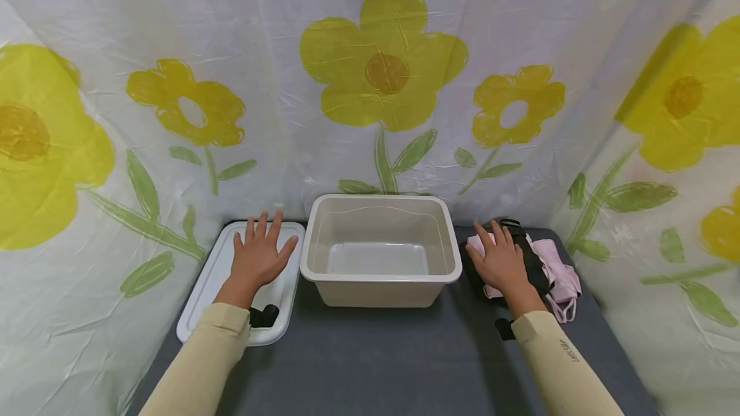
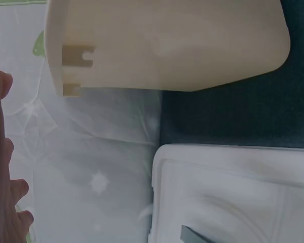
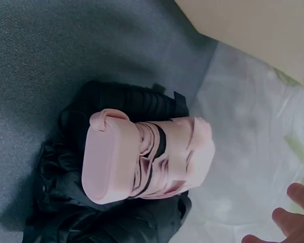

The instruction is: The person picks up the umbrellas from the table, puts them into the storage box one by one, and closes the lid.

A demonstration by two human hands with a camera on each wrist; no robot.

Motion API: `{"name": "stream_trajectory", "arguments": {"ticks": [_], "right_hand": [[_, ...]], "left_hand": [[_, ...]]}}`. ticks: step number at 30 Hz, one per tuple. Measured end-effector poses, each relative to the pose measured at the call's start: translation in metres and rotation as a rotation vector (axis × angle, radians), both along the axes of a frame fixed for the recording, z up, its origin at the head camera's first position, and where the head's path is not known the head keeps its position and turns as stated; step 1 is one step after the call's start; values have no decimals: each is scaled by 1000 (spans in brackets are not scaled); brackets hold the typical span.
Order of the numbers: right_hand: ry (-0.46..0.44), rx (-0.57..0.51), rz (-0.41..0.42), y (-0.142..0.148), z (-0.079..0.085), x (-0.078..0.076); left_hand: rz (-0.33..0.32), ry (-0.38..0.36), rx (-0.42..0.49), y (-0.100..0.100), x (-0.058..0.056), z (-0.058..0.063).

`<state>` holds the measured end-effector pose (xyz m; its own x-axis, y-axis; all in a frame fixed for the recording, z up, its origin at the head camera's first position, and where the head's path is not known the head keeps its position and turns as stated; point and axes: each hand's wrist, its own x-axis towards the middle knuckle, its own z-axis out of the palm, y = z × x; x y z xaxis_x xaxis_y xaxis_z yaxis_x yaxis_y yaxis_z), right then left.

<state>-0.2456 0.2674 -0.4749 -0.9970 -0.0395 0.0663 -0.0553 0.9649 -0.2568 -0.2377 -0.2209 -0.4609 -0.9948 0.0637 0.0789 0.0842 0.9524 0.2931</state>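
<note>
My left hand (image 1: pixel 258 259) is over a white lid (image 1: pixel 216 275) with its fingers spread and nothing in its grasp. The same lid fills the lower right of the left wrist view. Over a group of folded umbrellas, my right hand (image 1: pixel 502 262) extends its fingers and partly covers them in the head view. A pink folded umbrella (image 3: pixel 111 162) with a wrist loop lies between black folded umbrella cloth (image 3: pixel 111 223) and a black folded umbrella (image 3: pixel 126 98). More pink umbrella cloth (image 1: pixel 555 268) lies to the right. Between the hands stands a beige plastic tub (image 1: pixel 381 294), with nothing visible inside.
Everything rests on a dark grey table (image 1: pixel 376 364). A white curtain (image 1: pixel 277 114) printed with yellow flowers closes off the back and both sides, just behind the tub.
</note>
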Motion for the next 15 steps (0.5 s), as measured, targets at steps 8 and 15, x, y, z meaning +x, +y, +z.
{"name": "stream_trajectory", "arguments": {"ticks": [8, 15], "right_hand": [[22, -13, 3, 3, -12, -4], [-9, -30, -12, 6, -20, -6]], "left_hand": [[-14, -11, 48, 7, 1, -3], [-34, -37, 126, 13, 1, -8]]}}
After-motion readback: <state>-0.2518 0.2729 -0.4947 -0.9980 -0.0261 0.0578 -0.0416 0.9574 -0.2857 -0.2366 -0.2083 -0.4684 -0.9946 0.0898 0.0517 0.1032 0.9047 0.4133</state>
